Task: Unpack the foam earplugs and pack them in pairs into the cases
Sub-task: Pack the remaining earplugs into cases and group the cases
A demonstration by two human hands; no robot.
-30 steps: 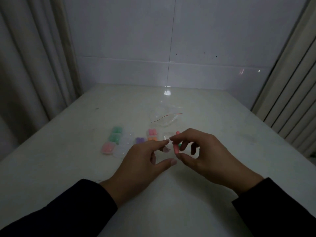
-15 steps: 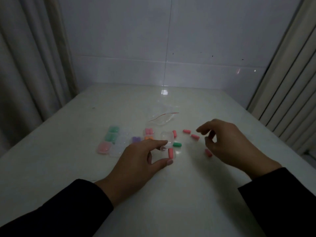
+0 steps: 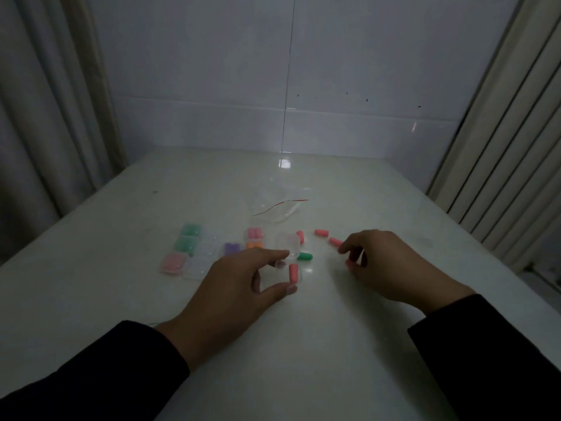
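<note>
- Head view: my left hand [image 3: 239, 287] rests on the white table [image 3: 303, 344], forefinger and thumb spread around an open clear case [image 3: 288, 249] with a pink earplug [image 3: 293, 273] lying in it; the forefinger touches the case.
- My right hand [image 3: 391, 265] hovers just right of it, fingers curled, tips pinching a pink earplug [image 3: 349, 263].
- Loose on the table: a green earplug [image 3: 304, 256] beside the case, and pink earplugs [image 3: 321, 232] behind the right hand.
- To the left sit filled cases [image 3: 188, 238] holding green, pink, purple and orange pairs.
- Behind them lies an empty clear bag [image 3: 277, 212] with a red strip.
</note>
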